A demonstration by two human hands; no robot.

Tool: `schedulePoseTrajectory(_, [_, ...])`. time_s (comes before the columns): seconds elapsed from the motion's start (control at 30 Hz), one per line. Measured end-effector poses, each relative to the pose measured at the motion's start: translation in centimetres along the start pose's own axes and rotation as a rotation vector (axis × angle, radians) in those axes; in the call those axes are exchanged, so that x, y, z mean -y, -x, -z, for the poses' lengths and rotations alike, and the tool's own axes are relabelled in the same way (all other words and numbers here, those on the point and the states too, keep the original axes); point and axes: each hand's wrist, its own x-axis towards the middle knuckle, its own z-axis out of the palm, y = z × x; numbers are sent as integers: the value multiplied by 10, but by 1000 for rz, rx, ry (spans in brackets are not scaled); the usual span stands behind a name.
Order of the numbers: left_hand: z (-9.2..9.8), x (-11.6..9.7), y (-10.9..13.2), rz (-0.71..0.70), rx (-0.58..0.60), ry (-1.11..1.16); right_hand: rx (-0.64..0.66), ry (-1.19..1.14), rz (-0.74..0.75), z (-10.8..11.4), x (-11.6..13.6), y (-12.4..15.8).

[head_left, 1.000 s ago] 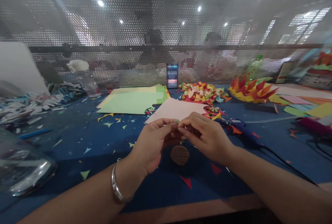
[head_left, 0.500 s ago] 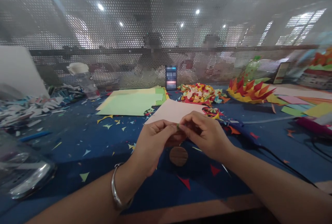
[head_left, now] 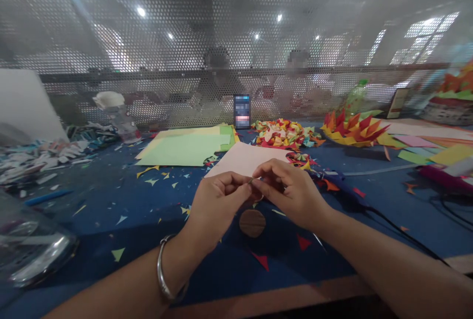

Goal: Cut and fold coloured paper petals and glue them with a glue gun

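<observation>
My left hand (head_left: 218, 203) and my right hand (head_left: 290, 193) meet fingertip to fingertip above the blue table (head_left: 140, 225). Between the pinched thumbs and forefingers shows a sliver of a small green paper piece (head_left: 251, 180); most of it is hidden by the fingers. Below the hands lies a round brown cardboard disc (head_left: 252, 223). A pale pink sheet (head_left: 240, 159) lies just beyond my knuckles. Red paper scraps (head_left: 303, 241) are near the disc, and a thin metal tool (head_left: 320, 241) partly shows under my right wrist.
Green and yellow sheets (head_left: 181, 146) lie behind on the left. A heap of coloured curled paper (head_left: 283, 133) and an orange-red paper flower (head_left: 351, 129) stand to the right. A corded blue tool (head_left: 340, 186) is beside my right forearm. A phone (head_left: 242, 111) leans against the perforated screen (head_left: 155, 53).
Both hands stay together at the same spot, fingers shifting slightly on the green paper piece. The whole view has moved a little; the things on the table have not.
</observation>
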Motion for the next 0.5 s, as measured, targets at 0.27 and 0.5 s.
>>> schedulePoseTrajectory(0.27, [2,2,-3,14,28,17,42,-77,-30,-1,-1,0])
schedulePoseTrajectory(0.5, [3,0,-3,51,71,60,58,-116,-40,1,0,-1])
